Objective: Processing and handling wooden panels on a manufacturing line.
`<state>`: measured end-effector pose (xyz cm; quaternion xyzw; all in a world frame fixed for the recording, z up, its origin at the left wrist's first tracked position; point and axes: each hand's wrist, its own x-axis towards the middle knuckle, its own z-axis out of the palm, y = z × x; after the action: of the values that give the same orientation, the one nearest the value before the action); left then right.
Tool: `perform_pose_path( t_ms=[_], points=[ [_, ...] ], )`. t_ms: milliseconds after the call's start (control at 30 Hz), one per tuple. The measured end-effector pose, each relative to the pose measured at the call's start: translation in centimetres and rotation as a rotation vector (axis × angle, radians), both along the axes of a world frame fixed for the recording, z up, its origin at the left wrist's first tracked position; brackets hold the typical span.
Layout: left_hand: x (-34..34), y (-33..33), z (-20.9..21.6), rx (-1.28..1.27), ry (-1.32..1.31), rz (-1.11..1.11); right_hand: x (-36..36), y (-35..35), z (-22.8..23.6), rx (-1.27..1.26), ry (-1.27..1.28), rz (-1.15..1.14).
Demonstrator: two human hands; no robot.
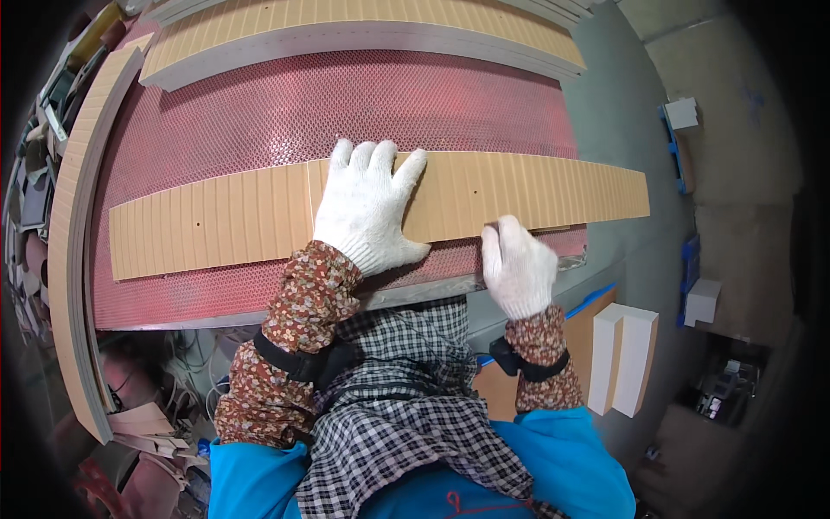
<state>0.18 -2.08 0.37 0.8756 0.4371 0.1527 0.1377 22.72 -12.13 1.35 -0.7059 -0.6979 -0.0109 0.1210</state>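
Note:
A long tan panel (536,186) with cross lines and small dark holes lies across a table topped with red mesh (372,104). My left hand (367,208), in a white knit glove, presses flat on its middle, fingers spread and thumb toward the near edge. A thin seam crosses the panel just left of that hand. My right hand (521,268), gloved too, is at the near edge, right of the middle, with its fingers curled together. Whatever it may hold is hidden. Just right of its fingers, a thin tan strip (553,228) shows along the panel's near edge.
Stacked panels with tan faces and grey edges (363,39) lie along the table's far side. More long panels (82,199) stand along the left end, beside a cluttered heap (35,182). White-and-tan blocks (622,355) stand at the lower right; white boxes (702,303) are farther right.

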Motion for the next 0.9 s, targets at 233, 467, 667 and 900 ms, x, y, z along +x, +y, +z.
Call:
perform_pose_path(
  t_ms=[233, 467, 667, 900],
  points=[
    [0.0, 0.0, -0.3, 0.036, -0.006, 0.008, 0.4, 5.4, -0.5, 0.032, -0.055, 0.039],
    [-0.1, -0.1, -0.2, 0.03, -0.006, 0.001, 0.4, 10.5, -0.7, -0.03, -0.173, -0.023],
    [-0.2, -0.1, -0.1, -0.001, 0.003, 0.01, -0.2, 2.2, 0.3, 0.002, -0.033, 0.022],
    [-0.2, 0.0, 0.1, -0.028, 0.008, 0.004, 0.2, 3.8, 0.2, -0.024, -0.018, 0.021]
  ],
)
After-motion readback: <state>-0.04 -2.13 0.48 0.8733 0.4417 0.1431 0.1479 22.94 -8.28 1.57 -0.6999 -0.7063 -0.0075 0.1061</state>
